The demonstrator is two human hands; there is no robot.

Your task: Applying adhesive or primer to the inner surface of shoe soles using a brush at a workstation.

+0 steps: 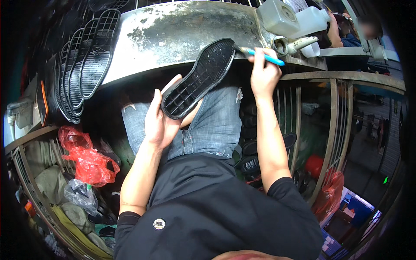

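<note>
A black rubber shoe sole (200, 78), gridded at the heel end, is held tilted above my lap. My left hand (161, 119) grips it by the heel, fingers behind and thumb along the edge. In my right hand (265, 76) is a brush with a blue handle (273, 59). Its bristles meet the rim of the sole near the toe. More black soles (97, 54) lean together in an overlapping row at the left end of the worktable.
A stained metal worktable (182, 26) spans the front. Plastic jugs (277, 18) and a small pot (281, 44) stand at its right end. Metal railings (333, 117) flank me. Red plastic bags (89, 158) lie at left. Another person's arm (334, 30) shows at far right.
</note>
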